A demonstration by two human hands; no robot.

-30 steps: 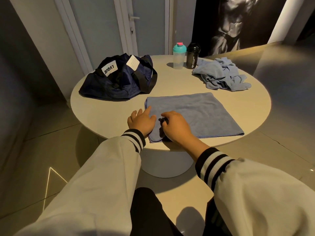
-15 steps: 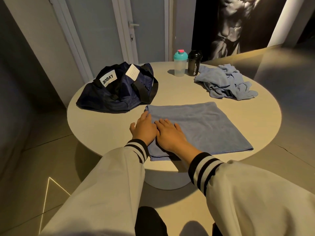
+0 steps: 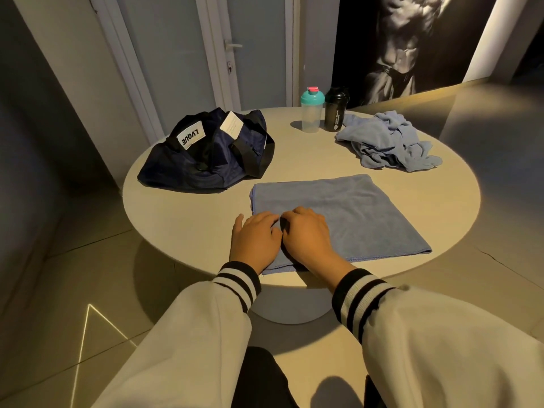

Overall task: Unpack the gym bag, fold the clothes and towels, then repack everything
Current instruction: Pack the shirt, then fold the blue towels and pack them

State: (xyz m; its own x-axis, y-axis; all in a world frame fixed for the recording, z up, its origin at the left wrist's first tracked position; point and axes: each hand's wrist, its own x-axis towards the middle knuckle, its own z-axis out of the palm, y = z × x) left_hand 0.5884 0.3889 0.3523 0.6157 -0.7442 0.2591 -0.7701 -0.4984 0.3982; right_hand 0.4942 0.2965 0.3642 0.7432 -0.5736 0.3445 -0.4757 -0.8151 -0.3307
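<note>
Near edge of table (image 3: 182, 219): towel (image 3: 353, 213) part-folded; my left hand (image 3: 254, 237), right hand (image 3: 307, 234) rest curled fingers on it, grip unclear.
Far right: clothes (image 3: 385, 142) unfolded.
Bag (image 3: 206, 163): seems unpacked.

Dim room: round table (image 3: 191, 231), tiled floor (image 3: 59, 290), pale door (image 3: 256, 39).

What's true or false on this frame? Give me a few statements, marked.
1. Both the left hand and the right hand rest on the flat blue towel. True.
2. The gym bag sits on the floor. False: it is on the table, beyond the towel's left corner.
3. A crumpled blue cloth lies at the table's far right. True.
4. Both shakers have black lids. False: the clear shaker has a teal lid; only the black shaker beside it has a black one.
5. Both shakers stand upright. True.
</note>
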